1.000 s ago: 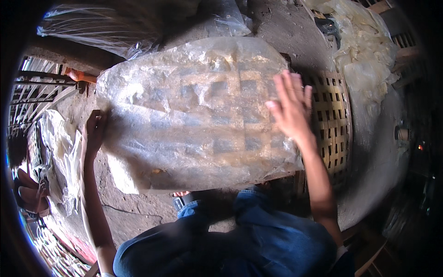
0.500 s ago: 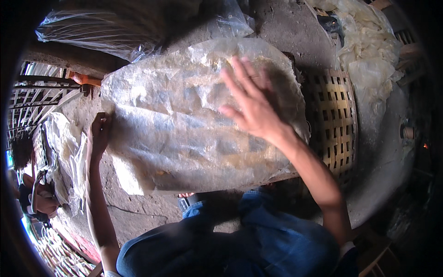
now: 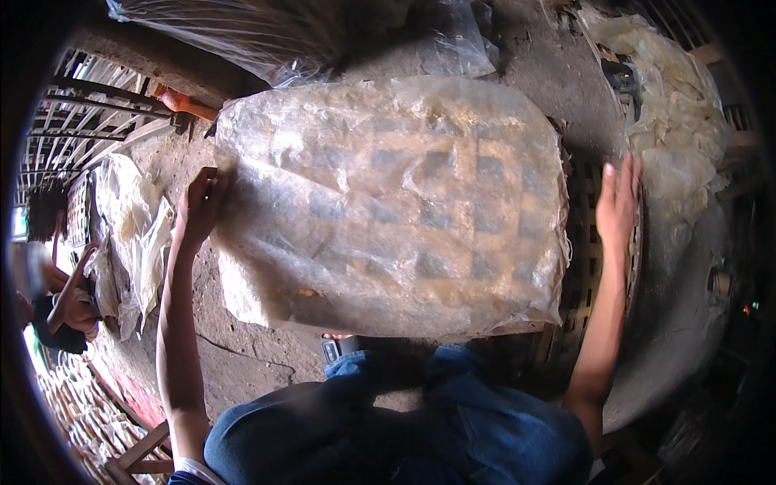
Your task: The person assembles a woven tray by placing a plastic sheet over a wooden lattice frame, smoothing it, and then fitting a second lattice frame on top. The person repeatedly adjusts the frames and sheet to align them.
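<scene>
A large thin translucent sheet (image 3: pixel 388 202) lies spread over a woven bamboo tray (image 3: pixel 586 267), whose checkered weave shows through it. My left hand (image 3: pixel 200 206) grips the sheet's left edge. My right hand (image 3: pixel 618 202) is flat with fingers apart on the bare right side of the tray, just past the sheet's right edge. My knees in blue trousers (image 3: pixel 404 420) are below the tray.
Pale crumpled sheets (image 3: pixel 671 105) lie piled at the upper right. Clear plastic bags (image 3: pixel 267 32) sit beyond the tray. At the left another person's hands (image 3: pixel 69 303) handle a similar sheet (image 3: pixel 129 234) on a woven tray. Dirt floor (image 3: pixel 242 356) lies beneath.
My right hand has slid off the sheet's middle to the right, onto the bare tray edge. My left hand stays on the left edge.
</scene>
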The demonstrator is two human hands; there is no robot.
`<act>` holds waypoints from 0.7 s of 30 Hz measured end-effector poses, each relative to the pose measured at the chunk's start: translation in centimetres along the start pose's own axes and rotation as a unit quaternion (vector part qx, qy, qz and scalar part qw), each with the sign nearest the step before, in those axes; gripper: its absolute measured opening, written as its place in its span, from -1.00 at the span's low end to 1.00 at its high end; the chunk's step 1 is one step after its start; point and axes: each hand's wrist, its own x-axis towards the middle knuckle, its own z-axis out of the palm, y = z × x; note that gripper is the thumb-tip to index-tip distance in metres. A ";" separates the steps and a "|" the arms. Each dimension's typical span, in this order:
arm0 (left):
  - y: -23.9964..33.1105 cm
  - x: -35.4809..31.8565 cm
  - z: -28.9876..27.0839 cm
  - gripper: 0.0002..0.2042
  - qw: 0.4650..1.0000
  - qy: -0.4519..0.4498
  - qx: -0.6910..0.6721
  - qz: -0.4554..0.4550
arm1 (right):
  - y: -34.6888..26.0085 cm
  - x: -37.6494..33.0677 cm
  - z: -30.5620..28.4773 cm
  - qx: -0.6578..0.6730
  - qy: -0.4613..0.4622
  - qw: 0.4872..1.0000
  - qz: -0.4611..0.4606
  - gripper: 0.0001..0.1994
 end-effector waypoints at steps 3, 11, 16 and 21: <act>-0.2 0.2 -0.3 -0.77 0.999 -0.006 0.051 -0.019 | -11.4 -0.2 0.8 0.059 -0.097 0.990 -0.088 -0.28; -3.5 1.2 0.7 -0.77 0.999 0.019 -0.012 0.040 | -24.1 -4.0 10.1 0.057 -0.212 0.909 -0.353 -0.12; -0.1 0.0 0.1 -0.76 0.998 0.016 0.062 0.020 | -14.0 -1.8 5.7 -0.012 -0.215 0.958 -0.188 -0.29; -0.4 0.2 0.3 -0.76 1.000 0.006 -0.002 0.006 | -0.6 -0.4 2.0 -0.142 -0.042 0.989 -0.008 -0.25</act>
